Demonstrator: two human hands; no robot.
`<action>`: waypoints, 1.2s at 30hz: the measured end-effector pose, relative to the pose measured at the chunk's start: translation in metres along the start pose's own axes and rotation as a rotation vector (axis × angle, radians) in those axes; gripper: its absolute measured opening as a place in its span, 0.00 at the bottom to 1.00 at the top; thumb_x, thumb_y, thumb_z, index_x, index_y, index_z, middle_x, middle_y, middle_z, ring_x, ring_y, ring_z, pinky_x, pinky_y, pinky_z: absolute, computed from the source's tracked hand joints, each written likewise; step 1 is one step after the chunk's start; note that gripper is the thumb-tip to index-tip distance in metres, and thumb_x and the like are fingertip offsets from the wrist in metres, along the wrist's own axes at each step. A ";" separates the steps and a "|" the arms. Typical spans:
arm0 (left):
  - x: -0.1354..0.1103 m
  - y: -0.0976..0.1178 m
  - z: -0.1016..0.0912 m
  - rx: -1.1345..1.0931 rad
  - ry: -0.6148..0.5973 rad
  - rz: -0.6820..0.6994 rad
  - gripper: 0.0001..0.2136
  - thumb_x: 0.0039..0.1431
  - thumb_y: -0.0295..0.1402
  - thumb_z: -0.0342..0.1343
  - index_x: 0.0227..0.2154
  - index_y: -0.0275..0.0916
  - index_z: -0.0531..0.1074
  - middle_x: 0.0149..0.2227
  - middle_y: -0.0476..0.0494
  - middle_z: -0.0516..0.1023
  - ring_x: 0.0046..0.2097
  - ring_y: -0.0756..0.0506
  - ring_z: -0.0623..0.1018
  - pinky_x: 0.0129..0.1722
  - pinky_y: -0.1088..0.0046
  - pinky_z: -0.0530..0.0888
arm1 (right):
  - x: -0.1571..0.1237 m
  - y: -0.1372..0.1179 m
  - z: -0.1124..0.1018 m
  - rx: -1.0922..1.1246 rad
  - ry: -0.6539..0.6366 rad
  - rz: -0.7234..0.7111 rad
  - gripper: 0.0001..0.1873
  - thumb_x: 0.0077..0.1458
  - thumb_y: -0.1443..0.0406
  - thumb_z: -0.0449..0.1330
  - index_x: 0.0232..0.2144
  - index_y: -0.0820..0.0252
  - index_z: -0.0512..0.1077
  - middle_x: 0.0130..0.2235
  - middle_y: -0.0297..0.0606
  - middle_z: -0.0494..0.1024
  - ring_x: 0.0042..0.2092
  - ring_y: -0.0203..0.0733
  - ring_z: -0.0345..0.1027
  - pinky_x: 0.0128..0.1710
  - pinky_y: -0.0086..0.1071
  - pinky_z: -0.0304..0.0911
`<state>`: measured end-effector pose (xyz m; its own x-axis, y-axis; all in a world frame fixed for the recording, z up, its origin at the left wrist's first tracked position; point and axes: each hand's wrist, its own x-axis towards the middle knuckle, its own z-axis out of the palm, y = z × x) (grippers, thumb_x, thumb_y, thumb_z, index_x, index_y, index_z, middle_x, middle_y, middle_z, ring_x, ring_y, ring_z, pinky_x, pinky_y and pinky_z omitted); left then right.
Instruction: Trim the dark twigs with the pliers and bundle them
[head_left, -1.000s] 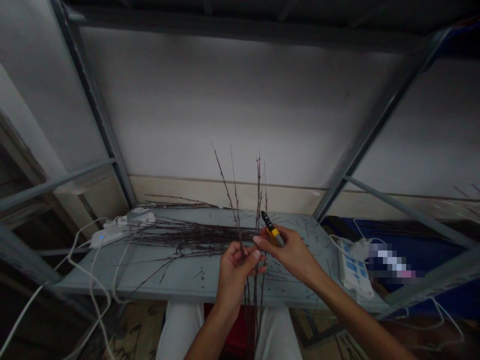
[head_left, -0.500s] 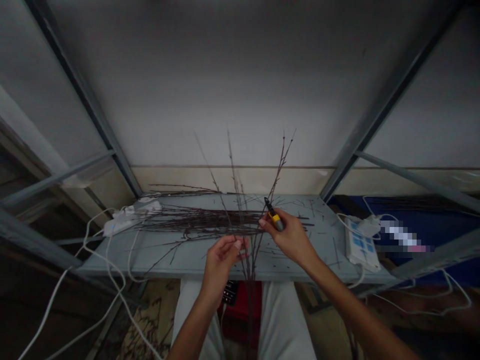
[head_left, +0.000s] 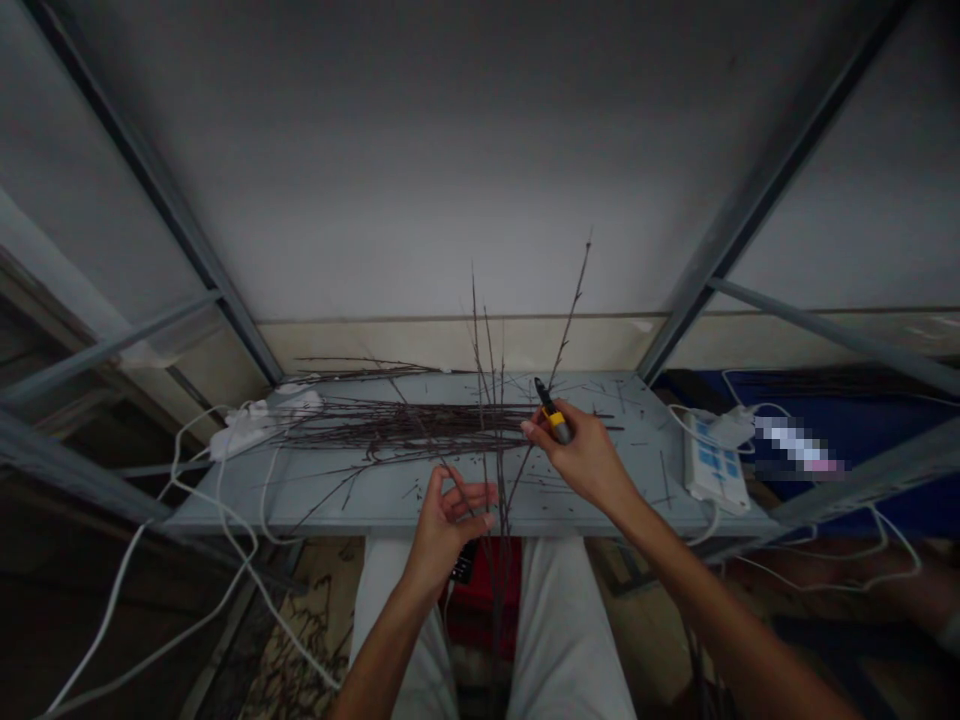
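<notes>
My right hand (head_left: 581, 458) is closed round a small pair of cutters with a yellow and grey handle (head_left: 553, 418); its black tip points up and away from me. A thin upright twig (head_left: 570, 312) rises past that hand. My left hand (head_left: 446, 518) is just in front of the table edge, its fingers curled loosely about a few upright thin twigs (head_left: 487, 400). A bundle of long dark twigs (head_left: 390, 428) lies flat across the grey table (head_left: 225, 490), beyond both hands.
A white power strip (head_left: 259, 418) with trailing white cables lies at the table's left end. Another white power strip (head_left: 716, 465) with blue switches sits at the right. Grey metal shelf posts (head_left: 720, 270) slant up on both sides. A red object (head_left: 480, 600) sits between my knees.
My left hand has dropped lower and its fingers have loosened round the upright twigs. My right hand with the cutters stayed near the same spot. The upright twigs have spread apart.
</notes>
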<state>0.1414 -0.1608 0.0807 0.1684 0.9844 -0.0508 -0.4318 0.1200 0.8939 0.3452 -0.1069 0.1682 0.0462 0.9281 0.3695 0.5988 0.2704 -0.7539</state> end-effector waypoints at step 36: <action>0.000 -0.010 -0.002 0.041 0.097 0.129 0.22 0.49 0.28 0.70 0.36 0.44 0.59 0.35 0.46 0.83 0.38 0.46 0.82 0.41 0.70 0.75 | 0.000 0.008 -0.007 -0.064 -0.022 0.007 0.12 0.55 0.54 0.62 0.32 0.57 0.72 0.27 0.33 0.76 0.31 0.43 0.70 0.34 0.35 0.62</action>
<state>0.1437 -0.1618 0.0704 0.0263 0.9994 0.0241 -0.4078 -0.0113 0.9130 0.3554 -0.1062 0.1661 0.0331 0.9354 0.3520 0.6487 0.2478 -0.7196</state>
